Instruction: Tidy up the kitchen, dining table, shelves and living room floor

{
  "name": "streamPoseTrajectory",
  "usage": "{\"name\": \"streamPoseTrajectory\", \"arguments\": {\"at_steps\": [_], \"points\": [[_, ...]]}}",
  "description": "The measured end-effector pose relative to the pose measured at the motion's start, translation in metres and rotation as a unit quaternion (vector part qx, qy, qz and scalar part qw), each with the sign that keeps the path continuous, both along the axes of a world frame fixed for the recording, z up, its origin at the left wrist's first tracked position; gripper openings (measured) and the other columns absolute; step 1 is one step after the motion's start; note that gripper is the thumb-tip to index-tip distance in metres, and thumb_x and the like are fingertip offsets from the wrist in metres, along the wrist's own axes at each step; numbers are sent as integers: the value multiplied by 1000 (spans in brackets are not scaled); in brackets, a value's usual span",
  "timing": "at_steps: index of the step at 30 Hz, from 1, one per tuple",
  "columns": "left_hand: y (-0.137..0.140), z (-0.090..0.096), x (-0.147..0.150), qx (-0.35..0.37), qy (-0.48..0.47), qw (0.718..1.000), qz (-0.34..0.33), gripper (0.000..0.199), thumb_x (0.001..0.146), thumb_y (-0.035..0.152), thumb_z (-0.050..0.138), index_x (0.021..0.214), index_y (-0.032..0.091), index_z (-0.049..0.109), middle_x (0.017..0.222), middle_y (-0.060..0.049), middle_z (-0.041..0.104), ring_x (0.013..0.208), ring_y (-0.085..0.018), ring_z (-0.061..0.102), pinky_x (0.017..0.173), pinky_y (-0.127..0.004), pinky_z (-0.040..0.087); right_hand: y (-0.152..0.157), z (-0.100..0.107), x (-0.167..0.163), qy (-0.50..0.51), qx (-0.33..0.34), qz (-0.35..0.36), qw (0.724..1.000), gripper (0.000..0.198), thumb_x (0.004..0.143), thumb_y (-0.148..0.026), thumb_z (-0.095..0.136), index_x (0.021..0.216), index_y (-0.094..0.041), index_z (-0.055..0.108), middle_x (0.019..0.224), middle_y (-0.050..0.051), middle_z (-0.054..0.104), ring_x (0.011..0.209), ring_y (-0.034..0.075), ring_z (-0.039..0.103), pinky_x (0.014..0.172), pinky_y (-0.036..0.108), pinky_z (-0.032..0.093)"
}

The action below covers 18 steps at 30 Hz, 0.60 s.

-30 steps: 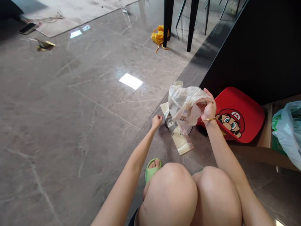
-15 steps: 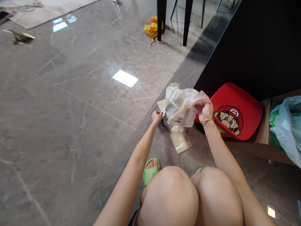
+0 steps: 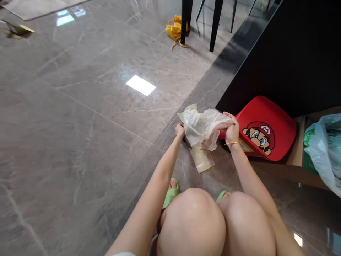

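Observation:
A crumpled, whitish see-through plastic bag (image 3: 199, 122) hangs between my two hands, low over the floor. My right hand (image 3: 232, 128), with a gold bangle at the wrist, is closed on the bag's right end. At the bag's left edge, my left hand (image 3: 180, 131) is closed in a pinch; its fingertips are partly hidden, but the plastic appears to run into them. Under the bag lies a flat cream-coloured packet (image 3: 201, 161) with a clear edge, most of it covered by the plastic.
To the right stands a red seat-like piece with a cartoon face (image 3: 282, 128), by a dark panel (image 3: 287, 60). A filled white-and-green plastic bag (image 3: 326, 145) rests on a low shelf. Farther off are a yellow cloth bundle (image 3: 174, 30) and black furniture legs (image 3: 216, 26).
The plastic bag has sunk lower and is stretched flatter between my hands. Both hands have shifted slightly, and more of the packet's middle is covered. The view has turned a little.

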<state>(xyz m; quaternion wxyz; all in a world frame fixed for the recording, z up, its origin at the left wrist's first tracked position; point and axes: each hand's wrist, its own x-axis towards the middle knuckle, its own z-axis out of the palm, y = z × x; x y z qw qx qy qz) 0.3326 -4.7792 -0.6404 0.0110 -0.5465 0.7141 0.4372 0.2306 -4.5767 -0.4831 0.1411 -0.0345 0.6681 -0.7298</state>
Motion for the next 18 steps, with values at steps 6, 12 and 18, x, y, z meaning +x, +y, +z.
{"name": "streamPoseTrajectory", "arguments": {"at_steps": [6,12,18], "points": [[-36,35,48,-24,74,996,48,10,81,21,56,89,17,58,82,-3,66,74,-14,63,69,-23,48,1,11,-5,-30,-48,-28,998,28,80,-40,51,96,-19,62,83,3,67,78,18,65,70,32,55],[-141,102,134,-242,-17,963,120,12,75,8,56,84,15,60,92,-9,64,100,-23,60,97,-39,46,-7,17,-10,-208,-104,-77,970,27,92,-40,40,77,-21,53,68,3,62,72,18,66,70,32,59],[-49,159,105,-425,179,884,-78,18,91,17,45,102,19,60,107,-10,63,110,-22,58,100,-40,45,-12,5,-2,-211,-110,-12,971,28,91,-43,44,79,-21,56,70,5,65,78,21,69,73,38,62]]}}
